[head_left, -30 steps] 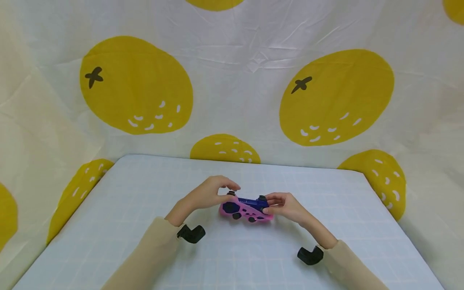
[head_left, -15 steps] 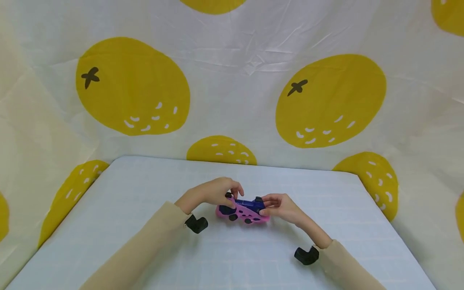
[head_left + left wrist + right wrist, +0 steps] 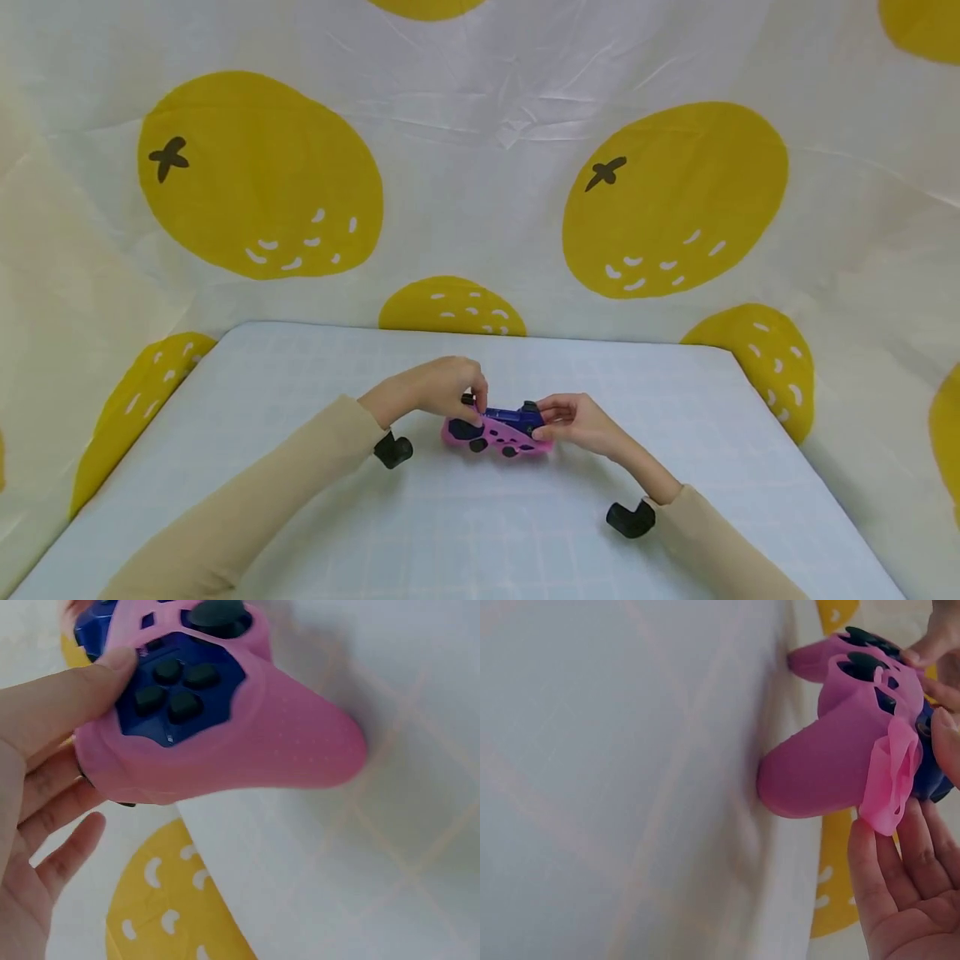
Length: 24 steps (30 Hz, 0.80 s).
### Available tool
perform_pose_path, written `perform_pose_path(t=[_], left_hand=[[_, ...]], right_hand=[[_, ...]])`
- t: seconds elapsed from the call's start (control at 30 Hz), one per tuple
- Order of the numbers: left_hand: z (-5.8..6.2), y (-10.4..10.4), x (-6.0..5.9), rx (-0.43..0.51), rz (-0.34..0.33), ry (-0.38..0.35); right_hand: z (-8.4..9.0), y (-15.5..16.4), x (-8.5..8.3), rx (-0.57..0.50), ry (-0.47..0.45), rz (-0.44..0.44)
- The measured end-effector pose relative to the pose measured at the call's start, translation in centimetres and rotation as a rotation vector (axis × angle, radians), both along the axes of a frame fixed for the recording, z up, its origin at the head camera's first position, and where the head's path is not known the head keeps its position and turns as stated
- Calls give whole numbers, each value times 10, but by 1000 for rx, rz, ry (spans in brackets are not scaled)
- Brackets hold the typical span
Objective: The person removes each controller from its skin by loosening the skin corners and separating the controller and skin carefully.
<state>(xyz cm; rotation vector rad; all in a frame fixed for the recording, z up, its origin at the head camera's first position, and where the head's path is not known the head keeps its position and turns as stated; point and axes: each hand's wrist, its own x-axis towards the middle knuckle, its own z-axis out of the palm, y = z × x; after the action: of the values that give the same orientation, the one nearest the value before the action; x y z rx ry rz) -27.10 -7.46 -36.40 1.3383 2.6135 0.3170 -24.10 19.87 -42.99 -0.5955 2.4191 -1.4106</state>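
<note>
Controller: a blue game controller [image 3: 501, 427] is sitting in a pink silicone cover [image 3: 247, 742], held between both hands just above the middle of the table [image 3: 300, 375].
Cover: it is wrapping the left grip fully — at the right end a loose flap of pink is standing off the blue body in the right wrist view.
Left hand: the left hand [image 3: 438, 390] is gripping the controller's left end, thumb lying on the face beside the dark buttons, fingers curling behind it.
Right hand: the right hand [image 3: 579, 422] is pinching the right end, its fingertips [image 3: 870, 855] touching the loose edge of the cover, the thumb lying on top.
Table: a pale blue surface with a faint grid is lying under the hands.
Backdrop: a white cloth [image 3: 487, 125] printed with large yellow fruit shapes is hanging behind and to both sides.
Sleeves: both forearms are wearing beige sleeves [image 3: 247, 517], each with a black wrist mount [image 3: 393, 450] at the cuff.
</note>
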Motion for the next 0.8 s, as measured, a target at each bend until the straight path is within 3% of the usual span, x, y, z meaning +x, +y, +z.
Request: perform_pose_path(t=[0.23,0.5,0.8], left_hand=[[1,2,-2,-28,-98,69],[9,5,-8,-49,-226,12],[3,3,-10,31,-261,-17]], right_hand=[[1,1,0,13,6,7],[7,-1,0,28,49,24],[8,-4,3,27,73,23]])
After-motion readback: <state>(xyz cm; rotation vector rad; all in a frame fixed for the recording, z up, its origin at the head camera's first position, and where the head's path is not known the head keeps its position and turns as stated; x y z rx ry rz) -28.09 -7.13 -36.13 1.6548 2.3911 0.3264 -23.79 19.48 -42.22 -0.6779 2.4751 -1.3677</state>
